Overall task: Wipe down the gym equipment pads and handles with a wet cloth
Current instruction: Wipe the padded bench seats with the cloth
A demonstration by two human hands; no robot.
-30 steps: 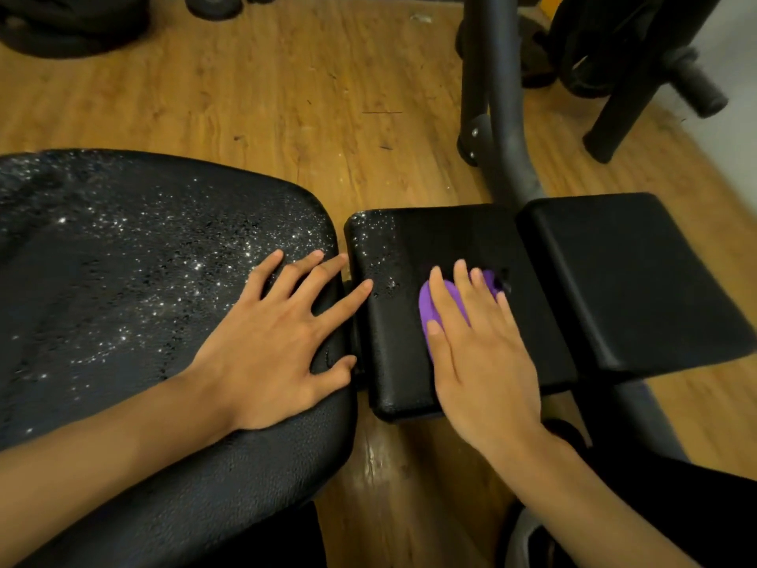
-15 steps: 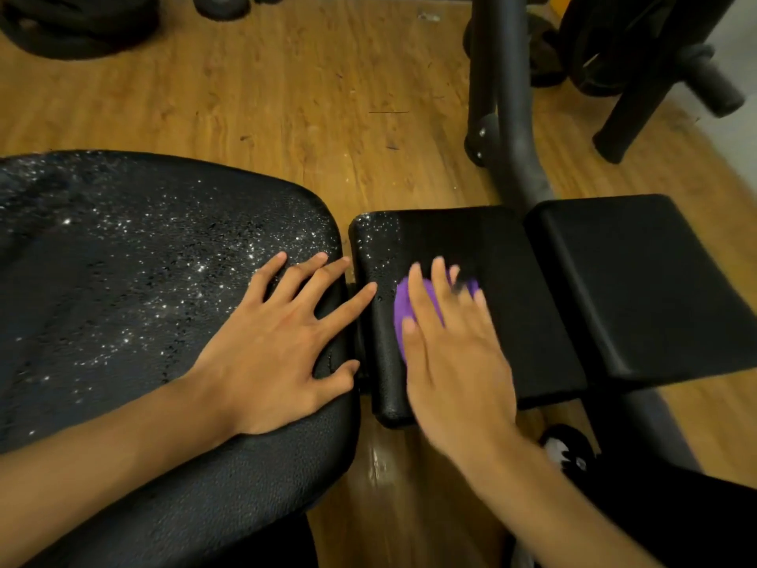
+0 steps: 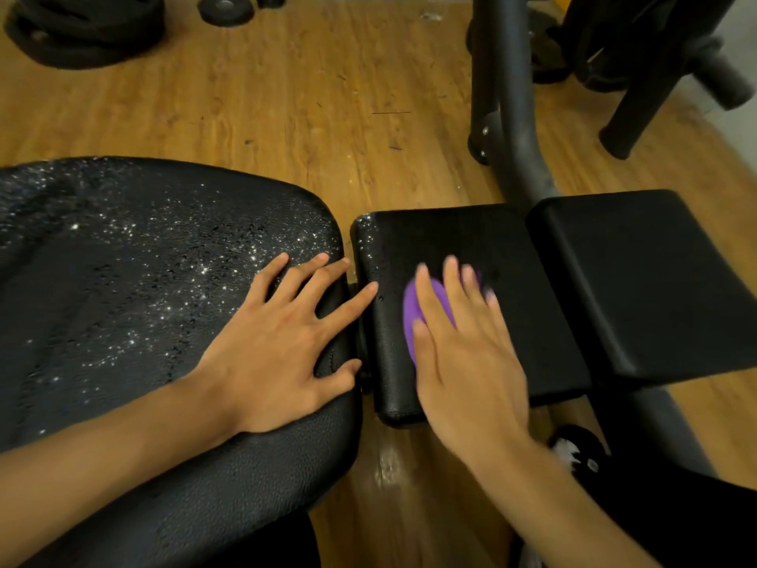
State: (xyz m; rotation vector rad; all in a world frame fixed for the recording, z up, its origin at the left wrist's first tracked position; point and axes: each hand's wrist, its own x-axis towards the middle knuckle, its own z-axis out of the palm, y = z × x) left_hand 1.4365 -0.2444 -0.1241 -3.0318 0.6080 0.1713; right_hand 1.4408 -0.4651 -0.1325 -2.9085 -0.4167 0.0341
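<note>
A large black seat pad (image 3: 123,280), speckled with water drops, fills the left. My left hand (image 3: 282,342) lies flat on its right edge, fingers spread, holding nothing. To its right is a smaller black pad (image 3: 471,239) with drops along its left edge. My right hand (image 3: 463,354) presses a purple cloth (image 3: 413,313) flat onto this pad; most of the cloth is hidden under the palm and fingers. A third black pad (image 3: 639,280) adjoins on the right and looks dry.
A grey steel frame post (image 3: 504,96) rises behind the small pads. Black weight plates (image 3: 82,30) lie on the wooden floor (image 3: 307,96) at the far left. More dark equipment legs (image 3: 639,96) stand at the far right. A shoe (image 3: 573,448) shows below the pads.
My right hand slid the purple cloth leftward across the small pad and has come slightly back to the right. My left hand has stayed flat on the big pad.
</note>
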